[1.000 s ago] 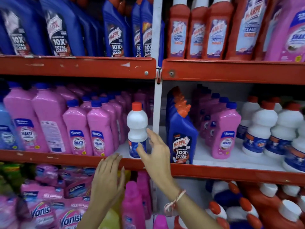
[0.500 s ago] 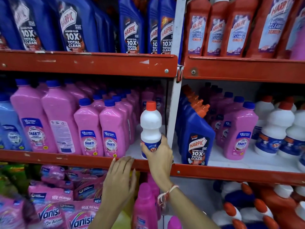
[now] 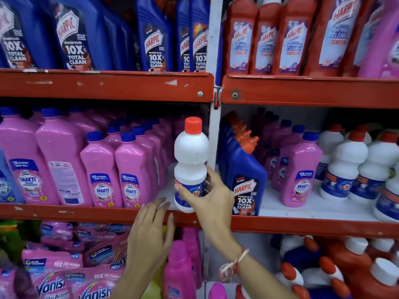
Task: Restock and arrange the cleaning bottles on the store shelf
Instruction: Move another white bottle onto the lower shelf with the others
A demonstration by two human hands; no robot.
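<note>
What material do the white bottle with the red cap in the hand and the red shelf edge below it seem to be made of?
The white waisted bottle with the red cap, gripped by the right hand, looks like opaque moulded plastic with a soft sheen and a glossy printed label. The red shelf edge looks like painted metal: the paint is chipped and screws show.

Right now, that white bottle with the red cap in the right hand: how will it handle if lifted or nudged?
The white bottle is tall on a narrow base at the shelf edge, so a nudge could tip it. The pinched waist above the right hand probably helps grip, though the plastic looks smooth and maybe slick. With the red cap on, it's likely full and fairly heavy.
</note>
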